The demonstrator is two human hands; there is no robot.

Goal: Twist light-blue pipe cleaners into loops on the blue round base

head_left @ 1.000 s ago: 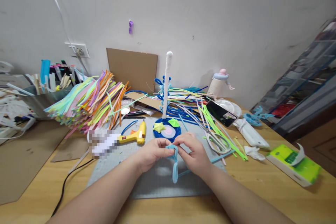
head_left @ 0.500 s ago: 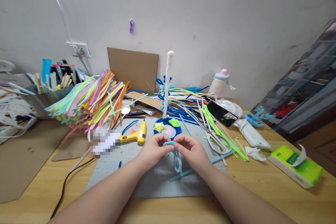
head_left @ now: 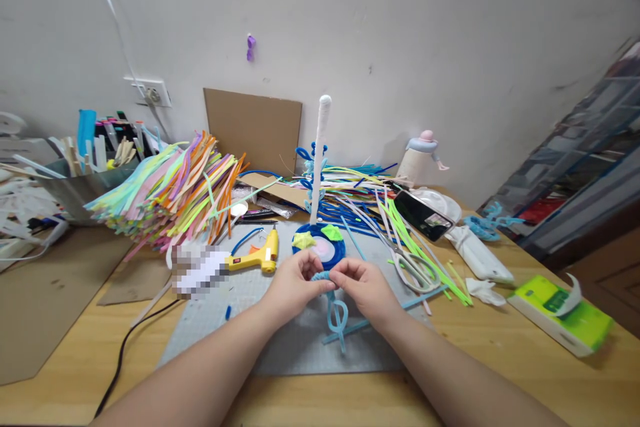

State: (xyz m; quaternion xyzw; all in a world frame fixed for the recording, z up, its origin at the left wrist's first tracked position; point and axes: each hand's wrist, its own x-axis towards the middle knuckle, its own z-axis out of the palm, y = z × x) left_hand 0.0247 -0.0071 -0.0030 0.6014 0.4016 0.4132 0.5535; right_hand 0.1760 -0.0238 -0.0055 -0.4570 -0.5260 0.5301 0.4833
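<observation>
Between my hands is a light blue pipe cleaner (head_left: 338,315), coiled at the top, with a loop and a loose tail hanging below. My left hand (head_left: 295,280) is closed on the coiled part with thumb and fingers. On the other side my right hand (head_left: 364,287) pinches the same coil. Just beyond my fingers lies a dark blue round base (head_left: 341,257) with a yellow star (head_left: 303,241), a green star (head_left: 332,233) and a pale pink centre. A white fuzzy rod (head_left: 321,153) rises upright behind it, with blue curled pieces beside it.
A yellow glue gun (head_left: 270,250) lies left on the grey cutting mat (head_left: 280,353). Scissors (head_left: 417,271), green pipe cleaners (head_left: 400,227) and a phone (head_left: 424,216) are to the right. A large multicoloured bundle of pipe cleaners (head_left: 170,193) stands left, and a green box (head_left: 563,313) far right.
The hanging loop of the light blue pipe cleaner has swung and turned, and its tail now points down toward me. Both hands stay nearly in place, still gripping the coil.
</observation>
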